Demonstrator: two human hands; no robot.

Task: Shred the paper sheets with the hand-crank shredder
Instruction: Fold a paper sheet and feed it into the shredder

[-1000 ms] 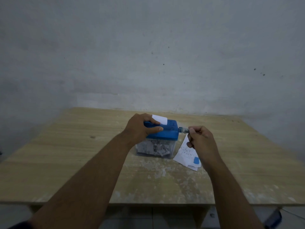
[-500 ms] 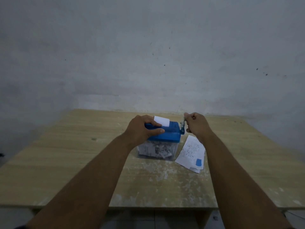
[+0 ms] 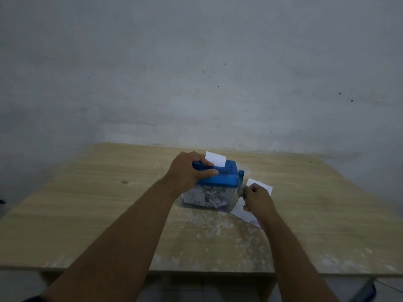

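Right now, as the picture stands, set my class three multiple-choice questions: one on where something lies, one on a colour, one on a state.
1. Where do the loose sheets lie?
A. On the table, right of the shredder
B. Left of the shredder
C. On the floor

2. What colour is the shredder's lid?
A. Red
B. Blue
C. Green

3. What is the right hand doing?
A. Lying flat on the table
B. Holding up a sheet
C. Gripping the crank

Answers:
1 A: the white sheets show on the wood to the shredder's right, partly under the right hand.
2 B: the lid is plainly blue above the clear bin.
3 C: its fingers are curled at the crank's lower end, at the shredder's side.
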